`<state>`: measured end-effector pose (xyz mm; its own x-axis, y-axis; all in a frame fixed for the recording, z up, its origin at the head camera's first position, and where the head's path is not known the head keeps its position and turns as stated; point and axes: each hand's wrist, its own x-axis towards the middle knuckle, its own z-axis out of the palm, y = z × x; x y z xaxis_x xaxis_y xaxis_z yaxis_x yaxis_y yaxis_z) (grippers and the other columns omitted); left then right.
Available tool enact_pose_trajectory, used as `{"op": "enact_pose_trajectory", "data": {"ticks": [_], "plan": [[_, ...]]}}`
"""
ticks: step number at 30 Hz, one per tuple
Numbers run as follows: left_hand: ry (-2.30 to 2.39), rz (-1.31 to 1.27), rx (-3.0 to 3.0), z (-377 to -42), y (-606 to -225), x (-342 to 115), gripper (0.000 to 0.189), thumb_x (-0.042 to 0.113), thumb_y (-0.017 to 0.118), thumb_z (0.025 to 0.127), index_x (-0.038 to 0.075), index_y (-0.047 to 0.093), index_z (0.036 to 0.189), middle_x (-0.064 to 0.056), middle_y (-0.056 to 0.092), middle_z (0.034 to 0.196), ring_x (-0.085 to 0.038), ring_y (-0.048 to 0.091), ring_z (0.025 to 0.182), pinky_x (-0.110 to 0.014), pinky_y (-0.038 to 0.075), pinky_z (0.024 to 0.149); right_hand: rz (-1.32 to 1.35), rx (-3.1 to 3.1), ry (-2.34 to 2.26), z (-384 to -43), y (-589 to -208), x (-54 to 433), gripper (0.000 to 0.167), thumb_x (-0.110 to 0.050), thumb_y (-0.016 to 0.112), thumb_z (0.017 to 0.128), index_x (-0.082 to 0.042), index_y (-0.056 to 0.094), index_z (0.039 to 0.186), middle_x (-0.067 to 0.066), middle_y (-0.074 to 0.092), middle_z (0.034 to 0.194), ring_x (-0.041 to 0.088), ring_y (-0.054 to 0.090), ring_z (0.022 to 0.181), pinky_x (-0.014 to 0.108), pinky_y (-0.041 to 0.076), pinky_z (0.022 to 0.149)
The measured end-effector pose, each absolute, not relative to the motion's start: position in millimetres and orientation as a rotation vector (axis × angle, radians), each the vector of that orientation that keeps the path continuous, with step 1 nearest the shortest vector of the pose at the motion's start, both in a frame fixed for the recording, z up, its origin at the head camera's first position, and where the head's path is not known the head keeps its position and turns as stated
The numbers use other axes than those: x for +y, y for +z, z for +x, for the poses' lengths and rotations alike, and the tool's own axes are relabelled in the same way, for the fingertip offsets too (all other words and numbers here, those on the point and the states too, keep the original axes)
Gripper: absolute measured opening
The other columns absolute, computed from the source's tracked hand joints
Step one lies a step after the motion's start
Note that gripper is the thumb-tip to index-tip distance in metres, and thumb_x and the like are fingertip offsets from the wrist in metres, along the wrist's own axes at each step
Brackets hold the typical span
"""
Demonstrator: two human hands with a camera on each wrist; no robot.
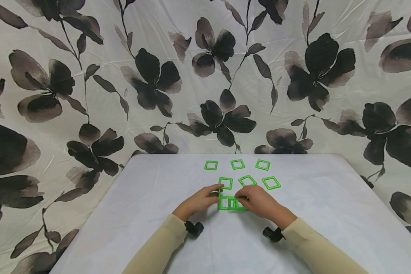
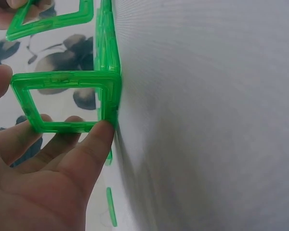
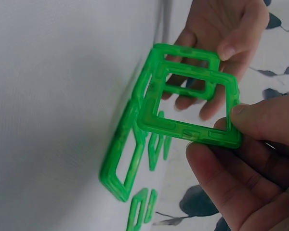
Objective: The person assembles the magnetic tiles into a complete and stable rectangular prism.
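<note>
Two green square magnetic tiles stand upright over flat ones on the table. My left hand (image 1: 198, 199) holds the left upright tile (image 2: 62, 77) at its edges, with a fingertip at the top corner and another at the bottom corner. Between thumb and fingers, my right hand (image 1: 260, 201) pinches a second upright tile (image 3: 188, 132) by a corner. That tile is parallel to the first, a short gap apart. Below them lies a flat tile (image 3: 111, 161), partly covered by the right hand in the head view.
Further back on the white table (image 1: 150, 213) lie several loose green tiles, among them a back-left one (image 1: 211, 161) and a front-right one (image 1: 276, 187). A flower-patterned cloth (image 1: 178, 125) hangs behind the table's far edge.
</note>
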<state>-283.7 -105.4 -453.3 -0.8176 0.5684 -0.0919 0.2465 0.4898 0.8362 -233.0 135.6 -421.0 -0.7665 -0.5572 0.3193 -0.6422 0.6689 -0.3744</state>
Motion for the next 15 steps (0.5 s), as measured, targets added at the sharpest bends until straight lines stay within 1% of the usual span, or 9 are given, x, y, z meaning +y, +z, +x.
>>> {"op": "enact_pose_trajectory", "data": {"ticks": [6, 15], "plan": [[1.240, 0.703, 2.401, -286, -455, -105, 0.058, 0.019, 0.055, 0.093, 0.011, 0.039, 0.148, -0.013, 0.051, 0.143, -0.030, 0.046, 0.136, -0.049, 0.033, 0.114, 1.005, -2.688, 0.732, -234, -424, 133, 0.015, -0.008, 0.066, 0.089, -0.008, 0.074, 0.101, 0.001, 0.074, 0.096, 0.013, 0.067, 0.086, 0.030, 0.054, 0.075], [1.255, 0.713, 2.395, -285, -454, -105, 0.058, 0.018, 0.054, 0.093, 0.009, 0.039, 0.148, -0.015, 0.051, 0.143, -0.032, 0.047, 0.135, -0.049, 0.035, 0.113, 1.008, -2.694, 0.737, -238, -434, 127, 0.013, -0.009, 0.067, 0.089, -0.010, 0.075, 0.100, -0.001, 0.073, 0.094, 0.010, 0.066, 0.085, 0.027, 0.054, 0.075]]}}
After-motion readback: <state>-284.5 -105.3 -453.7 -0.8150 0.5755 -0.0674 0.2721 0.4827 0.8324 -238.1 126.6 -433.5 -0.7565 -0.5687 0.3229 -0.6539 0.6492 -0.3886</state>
